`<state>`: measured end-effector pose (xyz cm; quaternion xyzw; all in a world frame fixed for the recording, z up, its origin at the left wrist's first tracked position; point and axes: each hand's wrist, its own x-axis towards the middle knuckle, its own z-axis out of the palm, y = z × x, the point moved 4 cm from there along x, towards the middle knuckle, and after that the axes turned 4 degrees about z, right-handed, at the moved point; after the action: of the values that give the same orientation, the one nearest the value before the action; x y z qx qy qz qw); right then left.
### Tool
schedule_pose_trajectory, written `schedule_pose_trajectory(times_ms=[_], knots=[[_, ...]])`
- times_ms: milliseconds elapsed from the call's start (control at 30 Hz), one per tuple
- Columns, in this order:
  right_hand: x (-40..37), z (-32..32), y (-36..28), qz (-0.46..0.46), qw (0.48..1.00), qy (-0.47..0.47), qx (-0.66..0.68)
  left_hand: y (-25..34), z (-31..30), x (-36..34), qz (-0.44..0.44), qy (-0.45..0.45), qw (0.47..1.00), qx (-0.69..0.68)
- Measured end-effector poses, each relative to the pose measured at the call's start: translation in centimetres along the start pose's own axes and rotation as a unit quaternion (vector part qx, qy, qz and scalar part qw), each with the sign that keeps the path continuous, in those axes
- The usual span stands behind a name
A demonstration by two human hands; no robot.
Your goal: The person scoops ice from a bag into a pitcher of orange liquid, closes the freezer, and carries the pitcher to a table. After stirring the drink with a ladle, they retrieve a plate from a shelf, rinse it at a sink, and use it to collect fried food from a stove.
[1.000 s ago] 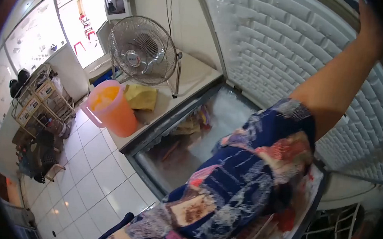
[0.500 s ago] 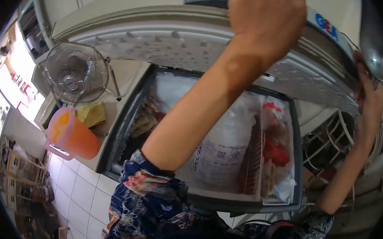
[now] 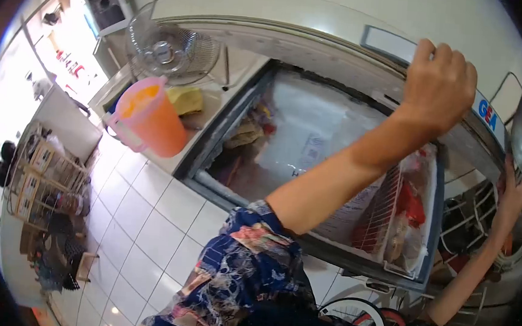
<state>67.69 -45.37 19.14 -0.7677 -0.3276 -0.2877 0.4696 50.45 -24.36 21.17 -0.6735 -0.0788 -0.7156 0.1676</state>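
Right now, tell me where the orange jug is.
In the head view the orange jug stands at the left on the counter, beside the open freezer, in front of the fan, with a yellow cloth next to it.

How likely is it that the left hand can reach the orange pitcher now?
Probably not while busy: the left hand grips the front edge of the freezer lid. The orange pitcher stands uncovered on the counter beside the freezer, so the way itself looks free.

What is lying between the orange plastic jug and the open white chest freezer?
The head view shows a crumpled yellow cloth on the pale counter, between the orange plastic jug and the open white chest freezer.
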Motion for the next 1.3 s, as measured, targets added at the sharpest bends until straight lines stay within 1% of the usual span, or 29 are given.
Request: schedule_pose_trajectory(times_ms=[67,100,167,200,233,300,333,400,467,500,567,600,633,667,700,767,800,833,900,967,1033,1100,1167,1200,1233,1267,1300], knots=[[-0.8,0.1,0.9,0.066,0.996,-0.047,0.030,0.2,-0.6,-0.8,-0.014,-0.005,1.000,-0.023],[-1.6,0.0,1.0,0.062,0.996,-0.049,0.036,0.5,-1.1,-1.2,-0.012,-0.005,1.000,-0.016],[-3.1,0.1,1.4,0.066,0.996,-0.018,0.056,0.8,-2.0,-1.9,-0.018,0.001,0.999,-0.033],[-3.6,0.0,1.7,0.060,0.998,-0.017,0.013,0.9,-2.6,-2.2,-0.016,0.001,0.999,-0.029],[-4.2,-0.1,1.7,0.059,0.998,-0.018,0.015,1.0,-3.0,-2.6,-0.014,-0.009,0.999,-0.044],[-5.6,-0.1,1.4,0.077,0.995,-0.044,0.054,1.3,-4.0,-3.5,-0.014,-0.021,0.998,-0.057],[-6.3,-0.3,1.3,0.077,0.994,-0.046,0.055,1.5,-4.5,-3.8,-0.013,-0.028,0.998,-0.059],[-7.7,-0.5,1.6,0.114,0.992,-0.040,0.044,1.8,-5.7,-4.6,-0.012,-0.034,0.998,-0.057],[-9.4,-0.7,2.4,0.126,0.990,-0.044,0.055,2.3,-6.8,-5.6,-0.003,-0.078,0.995,-0.067],[-10.4,-0.8,3.0,0.138,0.987,-0.046,0.065,2.4,-7.5,-6.1,-0.003,-0.078,0.995,-0.066],[-12.1,-0.3,4.7,0.154,0.984,-0.051,0.073,2.9,-7.5,-7.6,0.021,-0.157,0.984,-0.077],[-13.3,-0.3,5.3,0.151,0.984,-0.036,0.087,3.1,-8.2,-8.1,0.020,-0.156,0.984,-0.078],[-14.4,-0.1,5.9,0.150,0.983,-0.022,0.101,3.4,-8.6,-8.7,0.032,-0.199,0.976,-0.085],[-15.5,0.1,6.2,0.113,0.981,-0.009,0.156,3.7,-9.0,-9.4,0.045,-0.242,0.965,-0.091],[-16.6,0.1,6.7,0.114,0.981,-0.008,0.154,3.9,-9.4,-10.2,0.045,-0.242,0.965,-0.093],[-19.0,0.0,7.4,0.176,0.982,-0.036,0.057,4.5,-10.2,-12.1,0.064,-0.259,0.956,-0.124],[-20.4,0.1,6.5,0.233,0.966,-0.044,0.101,4.9,-10.8,-12.9,0.065,-0.258,0.955,-0.128],[-21.8,0.2,7.4,0.235,0.966,-0.040,0.097,5.1,-11.4,-13.8,0.060,-0.263,0.954,-0.132],[-25.4,0.4,9.1,0.099,0.993,0.007,0.059,5.8,-12.9,-15.9,0.053,-0.266,0.952,-0.144],[-28.7,1.0,8.0,0.191,0.973,-0.023,0.124,6.5,-14.2,-18.6,0.045,-0.377,0.911,-0.160],[-32.3,1.3,9.4,0.215,0.962,-0.092,0.139,7.3,-15.6,-21.6,0.004,-0.446,0.874,-0.195],[-35.3,1.9,9.7,0.220,0.960,-0.091,0.146,7.9,-16.8,-24.8,-0.034,-0.506,0.834,-0.218],[-36.9,2.2,7.9,0.179,0.968,-0.088,0.152,8.5,-18.2,-26.9,-0.046,-0.575,0.786,-0.222],[-38.7,2.4,9.5,0.178,0.969,-0.081,0.149,8.9,-18.7,-28.6,-0.041,-0.572,0.787,-0.227],[-41.4,3.2,11.9,0.258,0.937,-0.088,0.220,9.0,-19.1,-31.1,-0.039,-0.579,0.784,-0.222],[-42.7,3.7,13.4,0.333,0.892,-0.094,0.291,9.3,-19.5,-33.4,-0.038,-0.586,0.781,-0.215],[-42.2,3.4,12.4,0.330,0.893,-0.091,0.291,9.7,-19.9,-35.4,-0.037,-0.583,0.783,-0.215]])
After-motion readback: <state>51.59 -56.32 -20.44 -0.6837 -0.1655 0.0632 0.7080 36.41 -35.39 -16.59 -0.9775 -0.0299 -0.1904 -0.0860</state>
